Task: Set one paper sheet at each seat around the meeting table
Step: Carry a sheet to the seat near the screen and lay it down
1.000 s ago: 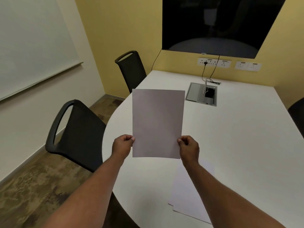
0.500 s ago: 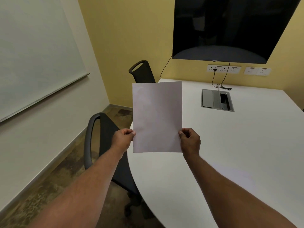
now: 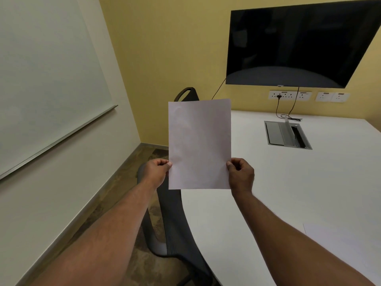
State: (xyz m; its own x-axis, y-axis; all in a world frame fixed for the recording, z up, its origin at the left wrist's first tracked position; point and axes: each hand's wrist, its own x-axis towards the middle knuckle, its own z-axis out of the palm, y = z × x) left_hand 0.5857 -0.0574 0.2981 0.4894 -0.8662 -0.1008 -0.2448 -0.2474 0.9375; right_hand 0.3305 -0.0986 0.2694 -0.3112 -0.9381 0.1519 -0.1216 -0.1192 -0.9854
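while both hands pinch it, a paper sheet (image 3: 199, 144) hangs upright above the table (image 3: 288, 182) edge.
left hand (image 3: 157, 172) and right hand (image 3: 240, 174) grip its lower side edges.

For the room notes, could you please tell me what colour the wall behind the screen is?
Mustard yellow: the wall behind the black screen, seen in the head view.

Plain pale-lilac paper sheet (image 3: 199, 143) in my hands, no print or pattern. Smooth white meeting table (image 3: 299, 182). Black mesh-back chair (image 3: 175, 223) beside it, second black chair (image 3: 186, 94) further back. Mustard-yellow wall (image 3: 175, 48), glossy black wall screen (image 3: 299, 42), white socket plates (image 3: 288, 95). Mottled brown floor (image 3: 148, 263). Brushed-grey cable box (image 3: 287, 134) set in the table.
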